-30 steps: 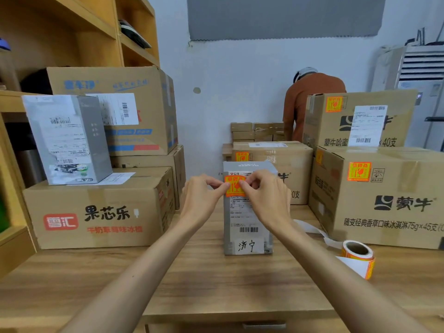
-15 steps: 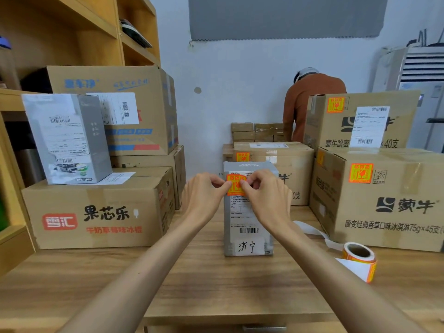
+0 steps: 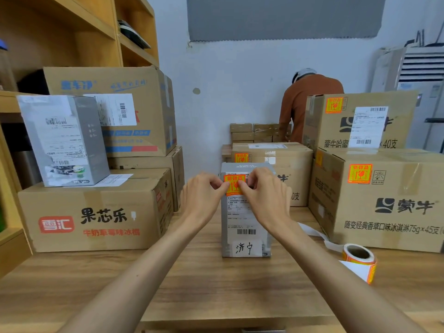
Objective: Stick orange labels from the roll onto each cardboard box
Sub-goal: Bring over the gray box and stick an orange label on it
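Observation:
A tall grey box (image 3: 245, 219) with a shipping slip stands upright mid-table. An orange label (image 3: 234, 186) lies against the top of its front face. My left hand (image 3: 201, 198) pinches the label's left edge and my right hand (image 3: 266, 195) pinches its right edge, fingers curled. The label roll (image 3: 359, 257) lies on the table at the right, its white backing strip (image 3: 312, 230) trailing toward the box. Orange labels show on the large box at the right (image 3: 384, 212), the box stacked on it (image 3: 336, 126), and the box behind (image 3: 288, 159).
Stacked cartons (image 3: 96, 212) fill the left side, with a tilted grey box (image 3: 64, 140) on top. A wooden shelf (image 3: 96, 32) rises behind them. A person in an orange-brown top (image 3: 310, 97) bends over at the back. The wooden table (image 3: 216, 284) extends toward me.
The label has come down flatter against the grey box's front. My thumbs have closed in slightly on it. The box and roll have stayed put.

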